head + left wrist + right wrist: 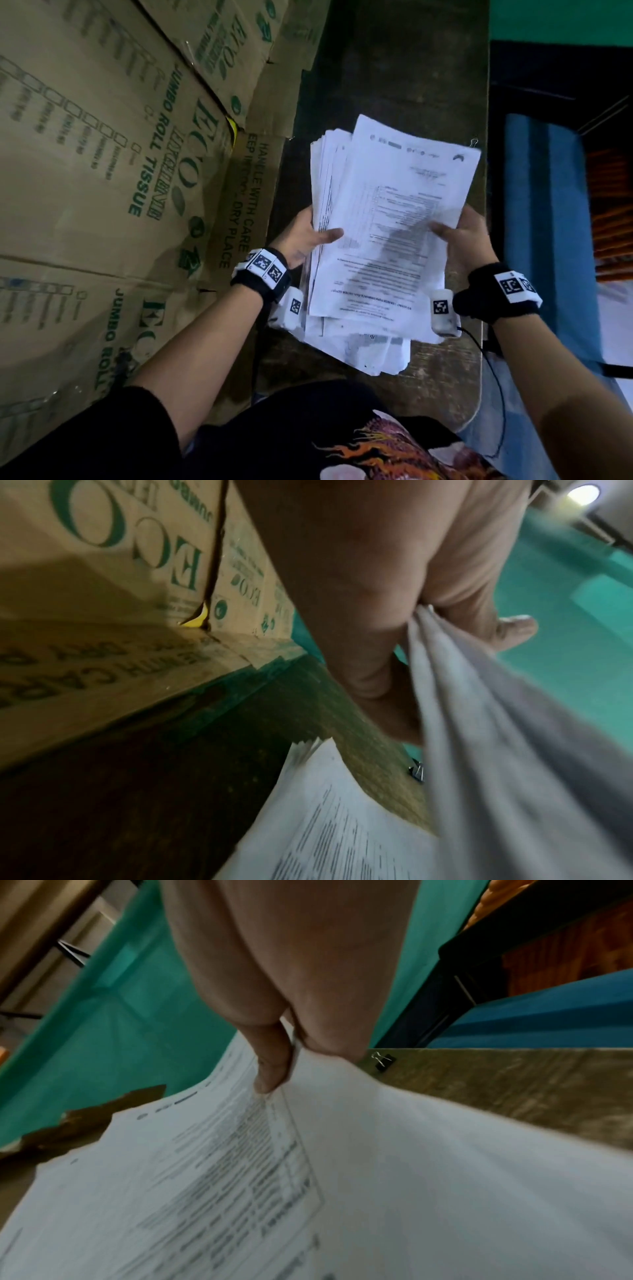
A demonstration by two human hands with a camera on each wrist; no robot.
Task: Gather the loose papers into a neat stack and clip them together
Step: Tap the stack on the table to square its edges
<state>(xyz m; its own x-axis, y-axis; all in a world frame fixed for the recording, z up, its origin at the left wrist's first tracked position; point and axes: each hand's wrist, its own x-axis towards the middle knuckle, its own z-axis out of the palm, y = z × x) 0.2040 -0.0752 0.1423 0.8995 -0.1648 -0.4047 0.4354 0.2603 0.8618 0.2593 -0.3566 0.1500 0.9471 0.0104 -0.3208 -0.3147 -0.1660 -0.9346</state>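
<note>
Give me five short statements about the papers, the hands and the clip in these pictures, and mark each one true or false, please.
1. Both hands hold the bundle of white printed papers. True: the left hand and the right hand grip opposite edges.
2. The small black metal binder clip is fastened onto the held bundle. False: it lies loose on the worn wooden table.
3. More white sheets lie on the table under the bundle. True.
4. The brown cardboard boxes stand to the person's right. False: to the left.
5. The top sheet is blank. False: it carries printed text.
</note>
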